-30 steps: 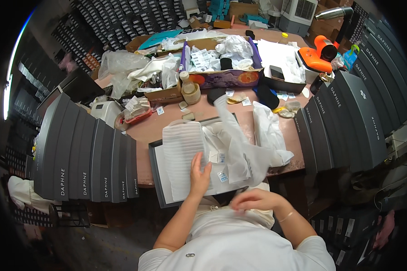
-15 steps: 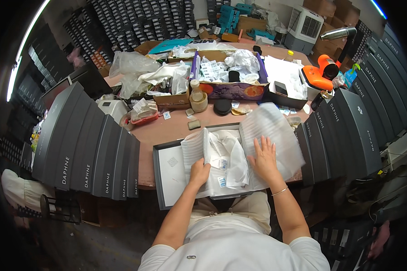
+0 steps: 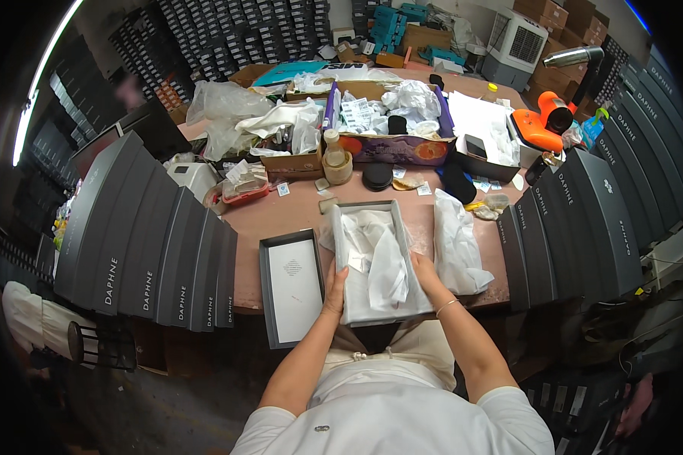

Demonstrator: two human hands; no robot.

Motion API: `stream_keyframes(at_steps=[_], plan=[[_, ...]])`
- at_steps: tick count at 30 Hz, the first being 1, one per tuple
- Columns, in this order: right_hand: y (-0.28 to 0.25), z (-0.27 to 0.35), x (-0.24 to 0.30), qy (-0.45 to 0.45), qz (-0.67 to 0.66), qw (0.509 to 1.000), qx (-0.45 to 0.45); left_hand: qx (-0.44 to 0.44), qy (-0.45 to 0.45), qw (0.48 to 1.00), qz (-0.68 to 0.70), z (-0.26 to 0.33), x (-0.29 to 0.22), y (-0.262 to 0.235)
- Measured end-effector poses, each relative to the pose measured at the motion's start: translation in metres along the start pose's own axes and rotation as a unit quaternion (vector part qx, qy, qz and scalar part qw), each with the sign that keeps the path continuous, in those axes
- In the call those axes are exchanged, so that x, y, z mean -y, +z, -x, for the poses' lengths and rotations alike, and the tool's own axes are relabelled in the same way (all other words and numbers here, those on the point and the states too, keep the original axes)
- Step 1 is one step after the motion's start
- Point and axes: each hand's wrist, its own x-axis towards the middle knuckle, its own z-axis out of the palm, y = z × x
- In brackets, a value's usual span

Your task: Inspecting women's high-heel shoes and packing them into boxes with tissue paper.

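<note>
In the head view, the left hand (image 3: 334, 290) grips the left side of a box (image 3: 397, 220), its thumb by the rim. The right hand (image 3: 426, 274) holds the opposite side; some of its fingers are hidden, but they close against the wall. The box sits before the person at the front of the bench (image 3: 250, 216), its near end beyond the edge; whether it rests or is lifted I cannot tell. A white liner covers its near wall, and white paper (image 3: 387, 277) lies crumpled inside, with a small card (image 3: 359, 262) to its left.

Just left of the box lies a dark lid (image 3: 296, 284), inner side up, its near end past the edge of the bench. To the right is a white bundle (image 3: 459, 246), apart from the box. Beyond the box are a sponge (image 3: 327, 205), a bottle (image 3: 332, 145), a round black tin (image 3: 377, 177) and a purple carton (image 3: 391, 150) full of paper. A phone (image 3: 475, 145) and an orange tool (image 3: 539, 130) lie farther right. Dark boxes stand in rows on both sides.
</note>
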Motion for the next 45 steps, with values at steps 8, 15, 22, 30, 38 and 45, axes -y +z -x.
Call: stream_keyframes(at_steps=[8,15,22,30,38,45], plan=[[0.04,0.004,0.096,-0.26,0.313,0.913,-0.001,-0.002,0.263,0.872,-0.413,0.039,-0.058,0.023],[0.027,-0.006,0.145,-0.196,0.403,0.894,0.012,-0.058,0.169,0.967,-0.18,0.047,-0.059,0.002],[0.002,0.036,0.169,-0.187,0.137,0.972,-0.026,0.095,-0.154,0.95,0.253,0.018,-0.066,0.085],[-0.027,0.142,0.144,-0.056,-0.131,0.971,0.194,0.004,-0.037,0.972,0.232,0.017,-0.085,0.069],[0.009,0.115,0.107,-0.018,-0.416,0.894,0.167,0.1,0.054,0.932,0.344,0.044,-0.143,0.05],[-0.043,0.11,0.135,-0.215,-0.193,0.956,0.043,0.019,0.22,0.962,0.159,-0.034,-0.178,0.002]])
